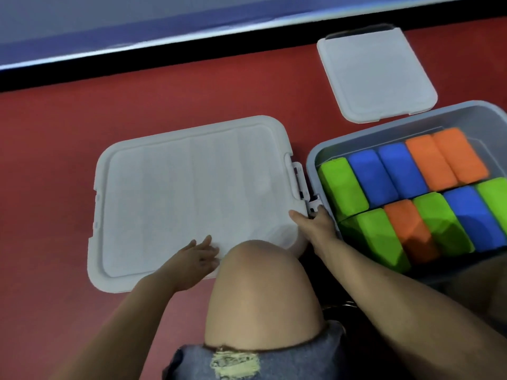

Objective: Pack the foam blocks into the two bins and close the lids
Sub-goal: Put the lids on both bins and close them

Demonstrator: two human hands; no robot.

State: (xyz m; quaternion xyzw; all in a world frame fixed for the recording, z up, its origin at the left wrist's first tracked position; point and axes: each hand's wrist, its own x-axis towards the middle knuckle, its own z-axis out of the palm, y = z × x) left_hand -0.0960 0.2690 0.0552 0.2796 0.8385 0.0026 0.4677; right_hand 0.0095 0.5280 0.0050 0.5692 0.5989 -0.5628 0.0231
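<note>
The left bin (192, 193) stands on the floor with its white lid on top. My left hand (196, 257) rests flat on the lid's near edge, fingers straight. My right hand (315, 224) grips the lid's near right corner, thumb on top and fingers curled down at the latch (300, 182). To the right, the second bin (312, 165) stands uncovered and filled with several green, blue and orange foam blocks (397, 171) packed in two rows. Its white lid (375, 75) lies flat on the floor behind it.
My bare knee (260, 286) juts over the near edge of the left bin, between my arms. The floor is red (55, 149), and a black strip with a blue surface beyond it runs along the far side.
</note>
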